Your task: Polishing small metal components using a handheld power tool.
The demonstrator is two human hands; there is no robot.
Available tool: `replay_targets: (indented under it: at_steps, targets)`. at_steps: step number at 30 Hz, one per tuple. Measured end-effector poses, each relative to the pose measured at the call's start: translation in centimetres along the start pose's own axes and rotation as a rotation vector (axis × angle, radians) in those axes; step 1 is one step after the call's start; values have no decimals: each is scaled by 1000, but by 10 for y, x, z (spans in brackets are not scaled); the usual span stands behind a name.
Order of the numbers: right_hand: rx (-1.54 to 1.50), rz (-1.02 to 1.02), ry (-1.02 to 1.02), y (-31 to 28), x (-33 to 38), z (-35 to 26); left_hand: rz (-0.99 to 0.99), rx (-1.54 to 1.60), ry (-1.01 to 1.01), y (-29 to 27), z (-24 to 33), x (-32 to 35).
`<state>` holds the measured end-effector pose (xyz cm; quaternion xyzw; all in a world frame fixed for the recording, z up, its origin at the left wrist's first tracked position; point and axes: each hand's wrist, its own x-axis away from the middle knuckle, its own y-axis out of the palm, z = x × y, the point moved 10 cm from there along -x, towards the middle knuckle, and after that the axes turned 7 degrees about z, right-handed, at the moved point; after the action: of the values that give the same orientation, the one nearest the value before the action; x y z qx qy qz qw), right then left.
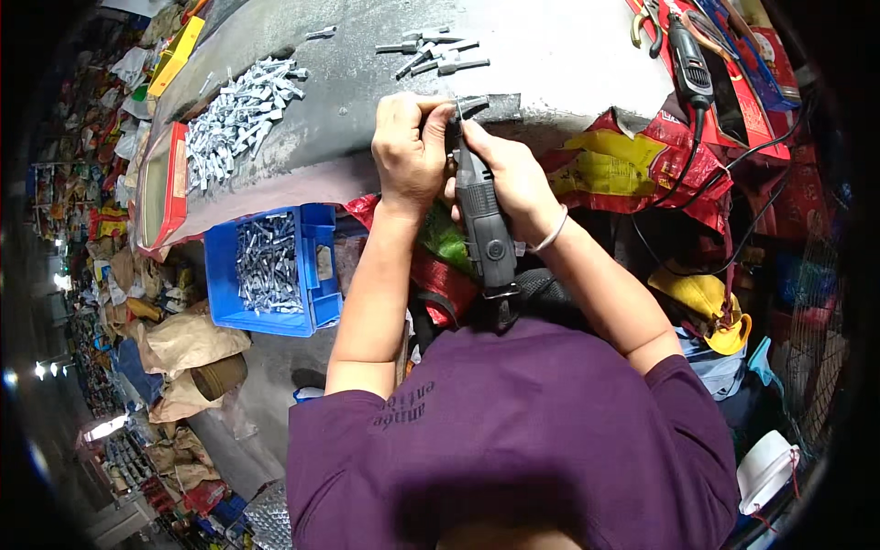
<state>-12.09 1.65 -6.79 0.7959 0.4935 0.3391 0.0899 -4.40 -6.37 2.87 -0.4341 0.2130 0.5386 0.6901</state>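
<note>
My right hand (513, 179) is closed round a black rotary tool (486, 215), its narrow end pointing away from me at the table's near edge. My left hand (410, 147) is closed, thumb and forefinger pinched beside the tool's tip. A small grey metal part (473, 104) sticks out to the right of those fingertips, against the tip; the fingers hide its gripped end. Just beyond lie several similar loose metal parts (438, 53) with thin shanks. A larger heap of grey metal parts (243, 119) spreads over the left of the worktable (344, 87).
A blue bin (220, 298) of metal pieces sits below the table's left edge. At right lie another corded rotary tool (689, 69) and pliers (653, 27); a black cable (724, 174) loops down. Red and yellow plastic sheeting (610, 165) hangs over the near edge.
</note>
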Motion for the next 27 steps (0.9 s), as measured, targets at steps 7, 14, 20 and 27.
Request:
replay_targets:
  at_steps: [7,14,20,27]
  targets:
    - [-36,124,39,-23,5,-11,-18,-31,2,0,-2,-1]
    - [2,28,18,-30,16,-1,403,-55,-273,-85,-81,-39]
    - [-11,0,46,-11,24,6,-116,-535,176,-1,-68,-91]
    - [-23,23,62,-28,28,8,-161,-467,98,30,-55,-95]
